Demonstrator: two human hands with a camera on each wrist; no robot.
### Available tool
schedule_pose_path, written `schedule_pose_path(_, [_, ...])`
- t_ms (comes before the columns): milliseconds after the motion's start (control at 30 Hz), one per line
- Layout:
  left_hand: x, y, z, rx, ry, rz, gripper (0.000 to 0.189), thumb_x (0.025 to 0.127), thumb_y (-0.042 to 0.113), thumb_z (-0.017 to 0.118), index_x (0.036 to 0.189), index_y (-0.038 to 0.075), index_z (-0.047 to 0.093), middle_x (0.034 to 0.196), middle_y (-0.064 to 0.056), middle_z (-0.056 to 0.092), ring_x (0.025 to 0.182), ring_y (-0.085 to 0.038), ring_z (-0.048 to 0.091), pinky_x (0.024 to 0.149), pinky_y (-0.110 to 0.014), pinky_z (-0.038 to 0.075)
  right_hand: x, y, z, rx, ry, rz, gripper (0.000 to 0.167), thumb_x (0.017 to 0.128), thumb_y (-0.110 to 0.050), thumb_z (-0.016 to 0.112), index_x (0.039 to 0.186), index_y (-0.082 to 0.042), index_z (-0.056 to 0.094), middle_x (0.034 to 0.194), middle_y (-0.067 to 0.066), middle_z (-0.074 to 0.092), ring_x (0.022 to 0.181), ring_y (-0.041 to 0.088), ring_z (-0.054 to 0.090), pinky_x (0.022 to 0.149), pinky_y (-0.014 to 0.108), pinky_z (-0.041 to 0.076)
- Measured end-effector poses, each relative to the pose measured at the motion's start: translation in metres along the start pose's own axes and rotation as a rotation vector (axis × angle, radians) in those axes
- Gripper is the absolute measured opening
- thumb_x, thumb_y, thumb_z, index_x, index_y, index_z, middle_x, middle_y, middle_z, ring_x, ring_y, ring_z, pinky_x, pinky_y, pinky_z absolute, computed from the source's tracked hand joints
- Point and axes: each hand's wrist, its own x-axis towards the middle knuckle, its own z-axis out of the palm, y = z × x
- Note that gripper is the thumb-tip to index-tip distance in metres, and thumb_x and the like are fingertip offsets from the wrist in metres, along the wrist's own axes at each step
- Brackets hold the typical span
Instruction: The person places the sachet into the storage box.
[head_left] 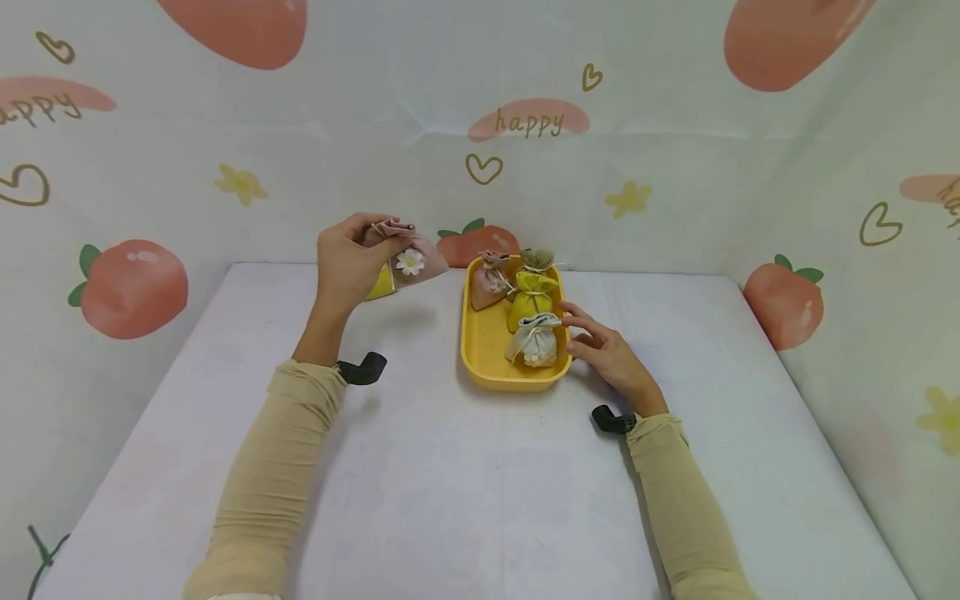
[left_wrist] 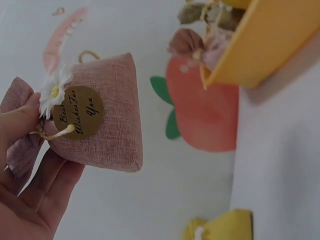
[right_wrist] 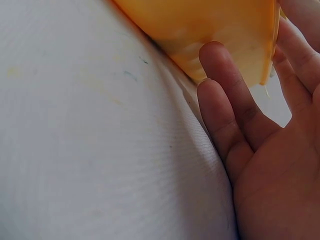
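Observation:
My left hand point(head_left: 348, 265) pinches a pink cloth drawstring pouch point(left_wrist: 117, 120) by its gathered neck, above the table. The pouch has a white daisy, a cord and a round brown label. Partly hidden behind it in the head view is a yellow pouch point(head_left: 382, 285). My right hand point(head_left: 611, 358) is at the right side of a yellow tray point(head_left: 486, 354), its fingers lightly bent against the rim and outer wall. Inside the tray are a pink pouch point(head_left: 486, 290), an olive pouch point(head_left: 537, 260), a yellow pouch point(head_left: 529, 312) and a pale grey pouch point(head_left: 538, 343).
A white-covered table point(head_left: 450, 500) stretches out under both arms. Behind it and at the sides hangs a white backdrop point(head_left: 375, 108) printed with fruit, hearts and flowers. The tray stands near the table's back edge.

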Motion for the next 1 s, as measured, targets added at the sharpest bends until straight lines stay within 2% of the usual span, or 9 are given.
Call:
schedule_pose_path(100, [0.001,0.010,0.007,-0.032,-0.028,0.026,0.026,0.082,0.005,0.084,0.106,-0.002,0.075,0.094,0.008,0.078,0.087,-0.003,0.075,0.083,-0.019,0.060,0.000,0.000,0.000,0.012,0.005,-0.003,0.043,0.101,-0.027,0.066,0.142,-0.017,0.058,0.168,-0.015,0.029,0.137,0.029,0.052,0.100,0.013,0.048])
schedule_pose_path(233, [0.002,0.019,0.016,-0.019,-0.054,0.040,0.026,0.082,0.007,0.085,0.105,0.000,0.076,0.096,0.005,0.079,0.085,-0.003,0.075,0.080,-0.019,0.061,0.001,0.001,0.001,0.023,0.001,-0.016,0.042,0.102,-0.025,0.065,0.142,-0.015,0.058,0.169,-0.013,0.028,0.144,0.029,0.046,0.101,0.013,0.047])
schedule_pose_path(500, [0.000,0.027,0.036,0.026,-0.122,0.051,0.028,0.082,0.008,0.085,0.107,0.000,0.076,0.105,-0.011,0.079,0.084,-0.003,0.074,0.077,-0.019,0.061,-0.001,0.000,0.001,0.002,0.011,0.007,0.043,0.101,-0.028,0.066,0.141,-0.017,0.058,0.168,-0.016,0.029,0.135,0.031,0.054,0.099,0.014,0.048])
schedule_pose_path(600, [-0.001,0.026,0.044,0.040,-0.145,0.049,0.028,0.082,0.008,0.085,0.107,0.001,0.076,0.105,-0.016,0.078,0.084,-0.004,0.074,0.076,-0.019,0.061,-0.001,0.000,0.000,0.001,0.011,0.002,0.042,0.101,-0.028,0.065,0.142,-0.017,0.058,0.168,-0.016,0.028,0.136,0.030,0.053,0.100,0.014,0.047])
schedule_pose_path(800, [-0.003,0.021,0.061,0.166,-0.214,-0.035,0.029,0.082,0.017,0.087,0.108,0.007,0.078,0.104,-0.011,0.078,0.085,-0.010,0.070,0.074,-0.018,0.058,-0.001,0.001,0.000,0.004,0.010,-0.004,0.043,0.102,-0.026,0.064,0.143,-0.016,0.057,0.169,-0.015,0.028,0.138,0.028,0.051,0.101,0.014,0.047])
schedule_pose_path(1000, [-0.003,0.012,0.080,0.259,-0.334,-0.136,0.029,0.081,0.021,0.088,0.106,0.012,0.077,0.106,-0.006,0.076,0.093,-0.018,0.068,0.078,-0.026,0.057,-0.001,0.001,0.001,0.002,0.010,0.011,0.044,0.101,-0.029,0.065,0.143,-0.017,0.057,0.169,-0.016,0.027,0.133,0.027,0.054,0.099,0.014,0.048])
